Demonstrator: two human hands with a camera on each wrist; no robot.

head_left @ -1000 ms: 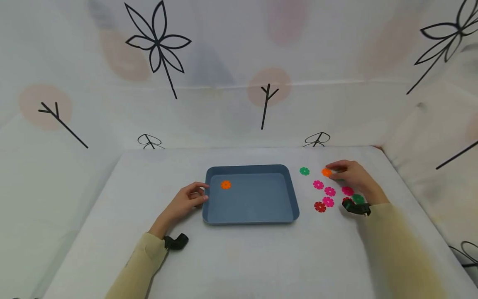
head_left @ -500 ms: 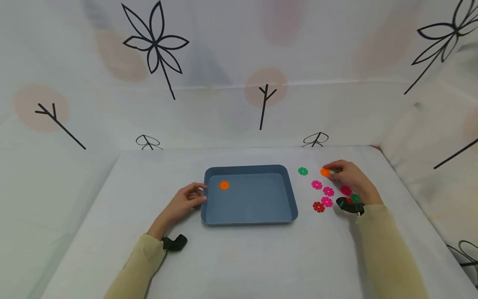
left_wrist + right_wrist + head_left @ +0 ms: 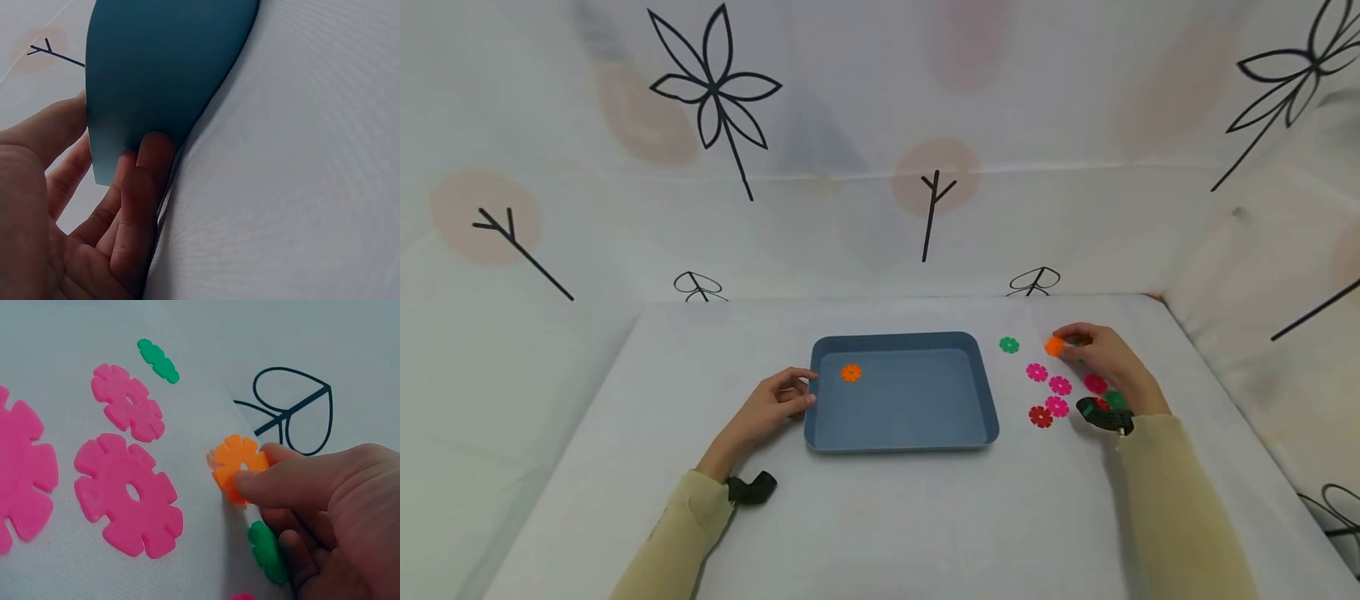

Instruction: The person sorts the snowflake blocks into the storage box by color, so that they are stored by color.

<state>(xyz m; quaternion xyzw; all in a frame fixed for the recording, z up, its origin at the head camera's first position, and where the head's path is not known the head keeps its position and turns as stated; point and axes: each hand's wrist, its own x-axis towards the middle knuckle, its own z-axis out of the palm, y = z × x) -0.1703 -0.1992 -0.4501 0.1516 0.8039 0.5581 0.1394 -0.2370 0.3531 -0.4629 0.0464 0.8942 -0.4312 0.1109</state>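
Observation:
My right hand [image 3: 1101, 348] pinches an orange flower-shaped plastic disc [image 3: 237, 464] between thumb and fingertips, to the right of the tray. The disc stands tilted in the right wrist view. Beside the curled fingers, partly hidden by them, lies a green disc [image 3: 266, 551]. My left hand [image 3: 772, 402] holds the left side of the blue-grey tray [image 3: 902, 451]. In the left wrist view its curled fingers [image 3: 139, 200] press the tray's outer wall, and the thumb reaches past the rim. Another orange disc [image 3: 851, 373] lies inside the tray, near its upper left corner.
Between the tray and my right forearm lie several pink discs [image 3: 1060, 386] and a red disc [image 3: 1041, 417]. A green disc [image 3: 1009, 345] is farther back. More discs sit partly under my right wrist. A patterned white cloth [image 3: 820, 242] rises behind the table.
My right wrist and forearm have shifted slightly left, while the fingers stay at the orange disc. The left hand and the tray hold their place.

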